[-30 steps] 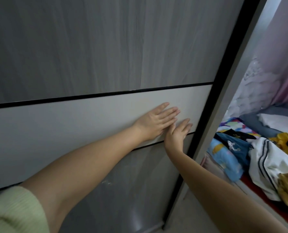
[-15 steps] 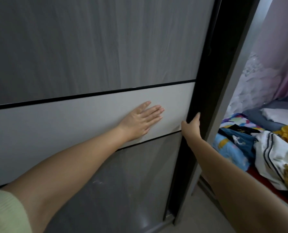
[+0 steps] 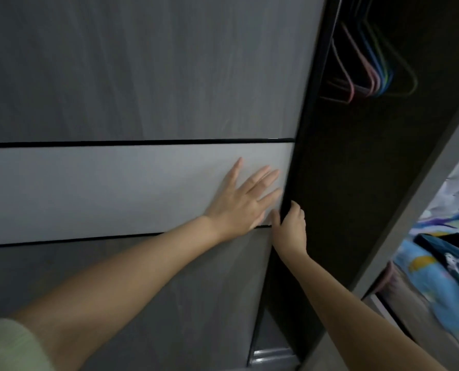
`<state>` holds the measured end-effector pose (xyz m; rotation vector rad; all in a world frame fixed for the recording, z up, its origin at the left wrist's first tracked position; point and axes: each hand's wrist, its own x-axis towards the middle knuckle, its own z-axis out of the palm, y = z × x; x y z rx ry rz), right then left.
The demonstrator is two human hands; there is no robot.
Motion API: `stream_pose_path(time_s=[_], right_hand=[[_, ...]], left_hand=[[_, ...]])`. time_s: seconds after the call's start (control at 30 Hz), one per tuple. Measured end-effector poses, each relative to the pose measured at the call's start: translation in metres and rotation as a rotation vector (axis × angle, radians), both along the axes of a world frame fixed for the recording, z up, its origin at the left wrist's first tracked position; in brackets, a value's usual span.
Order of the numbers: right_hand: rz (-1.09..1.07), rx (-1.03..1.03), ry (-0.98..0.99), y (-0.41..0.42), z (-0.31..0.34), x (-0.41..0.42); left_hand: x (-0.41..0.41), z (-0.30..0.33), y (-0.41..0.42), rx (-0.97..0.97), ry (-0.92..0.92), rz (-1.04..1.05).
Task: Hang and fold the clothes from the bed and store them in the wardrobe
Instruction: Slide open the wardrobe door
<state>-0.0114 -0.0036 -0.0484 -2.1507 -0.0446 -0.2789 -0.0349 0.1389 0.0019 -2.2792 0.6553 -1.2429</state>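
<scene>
- Head view: the left hand (image 3: 239,202) is pressing flat, fingers straight, on the sliding door (image 3: 142,188), while the right hand (image 3: 290,226) is gripping the door's dark edge, likely to slide it and reach the wardrobe (image 3: 362,183).
- Empty hangers (image 3: 370,76) are hanging inside, blurred.
- The clothes (image 3: 437,263) are lying on the bed at right, cut off by the frame; the wardrobe's interior is too dark to read.

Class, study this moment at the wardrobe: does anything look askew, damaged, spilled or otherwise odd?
Nothing stands out. The left hand lies flat on the sliding door, the right hand grips its edge, empty hangers hang inside, and clothes lie heaped on the bed, unsorted.
</scene>
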Motion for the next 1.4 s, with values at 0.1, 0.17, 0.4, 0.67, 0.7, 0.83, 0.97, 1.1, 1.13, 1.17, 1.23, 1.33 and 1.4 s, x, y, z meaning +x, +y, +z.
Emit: stream_pose_path(time_s=[0.1,0.17,0.4,0.67,0.7,0.83,0.97,1.1,1.13,1.17,1.23,1.33,1.4], right_hand=[[0.132,-0.053,-0.023,0.011,0.000,-0.005],[0.232,-0.078,-0.039,0.021,0.001,-0.007],[0.444,-0.168,-0.064,0.075,0.007,-0.022],[0.556,-0.326,-0.099,0.161,0.010,-0.051],[0.559,-0.349,-0.108,0.171,0.010,-0.055],[0.642,-0.573,-0.240,0.220,0.007,-0.071],[0.721,-0.991,-0.444,0.264,0.004,-0.085],[0.682,-1.122,-0.601,0.302,0.000,-0.105],[0.682,-1.131,-0.608,0.311,-0.001,-0.109],[0.685,-1.136,-0.600,0.321,-0.002,-0.113],[0.696,-1.122,-0.562,0.337,-0.002,-0.120],[0.715,-1.072,-0.530,0.358,-0.002,-0.130],[0.720,-1.057,-0.517,0.365,-0.001,-0.137]], left_hand=[[0.006,0.010,-0.021,-0.197,-0.006,0.170],[0.008,0.008,-0.022,-0.356,-0.020,0.299],[-0.015,-0.003,0.031,-0.390,-0.041,0.459],[-0.055,-0.001,0.121,-0.418,-0.064,0.399],[-0.059,-0.001,0.131,-0.414,-0.064,0.400],[-0.081,-0.002,0.179,-0.414,-0.068,0.424],[-0.099,-0.003,0.222,-0.420,-0.082,0.433],[-0.116,-0.007,0.263,-0.406,-0.096,0.442],[-0.120,-0.007,0.273,-0.399,-0.098,0.447],[-0.123,-0.008,0.282,-0.394,-0.098,0.450],[-0.130,-0.008,0.299,-0.396,-0.101,0.446],[-0.140,-0.007,0.319,-0.400,-0.100,0.455],[-0.145,-0.006,0.327,-0.395,-0.092,0.458]])
